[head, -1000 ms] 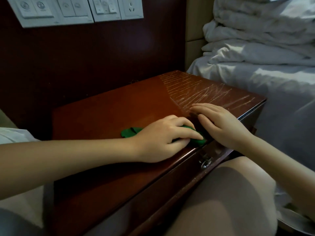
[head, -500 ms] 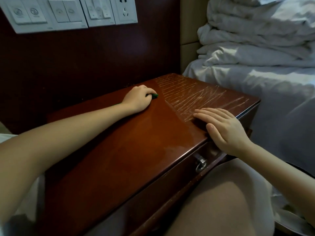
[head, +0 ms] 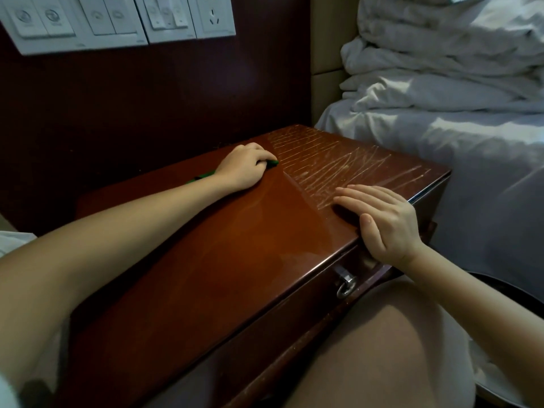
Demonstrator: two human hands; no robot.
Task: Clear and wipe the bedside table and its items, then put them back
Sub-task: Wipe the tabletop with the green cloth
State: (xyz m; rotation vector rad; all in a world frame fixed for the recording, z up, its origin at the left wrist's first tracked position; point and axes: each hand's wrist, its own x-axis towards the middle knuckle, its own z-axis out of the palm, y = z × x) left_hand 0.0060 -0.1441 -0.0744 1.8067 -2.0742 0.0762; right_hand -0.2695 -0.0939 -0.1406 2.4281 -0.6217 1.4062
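The dark red wooden bedside table (head: 223, 245) fills the middle of the view, its right part covered in pale scratches. My left hand (head: 244, 167) reaches to the far edge of the top, fingers curled over a green cloth (head: 272, 163) that peeks out at the fingertips and behind the wrist. My right hand (head: 379, 219) lies flat, fingers straight, on the near right part of the top by the front edge. No other items stand on the table.
A metal ring pull (head: 346, 285) hangs on the drawer front below the edge. A white switch and socket panel (head: 117, 22) is on the dark wall behind. A bed with rumpled white bedding (head: 441, 92) stands close on the right. My knee (head: 382, 357) is against the drawer.
My left hand has slid the green cloth from the near front edge to the far back of the table top. My right hand has stayed flat in place.
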